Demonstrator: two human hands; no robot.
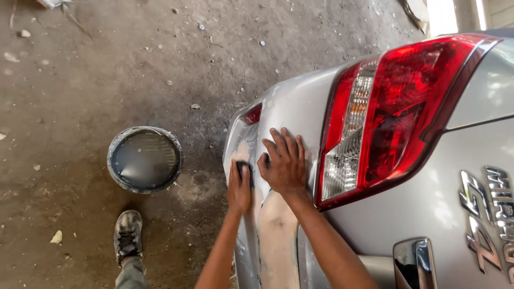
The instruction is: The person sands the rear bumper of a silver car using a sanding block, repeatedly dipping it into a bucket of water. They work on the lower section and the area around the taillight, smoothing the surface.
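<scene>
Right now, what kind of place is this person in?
Probably a car repair or body shop. A silver car's rear corner has a pale, rubbed patch beside its red tail light. The left hand presses a dark pad there, and a water bucket stands on the dirty concrete floor.

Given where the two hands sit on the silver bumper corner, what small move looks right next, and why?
Probably slide the left hand and its dark sanding pad along the bumper, since pale filler patches show around it while the right hand lies flat beside the tail light.
</scene>
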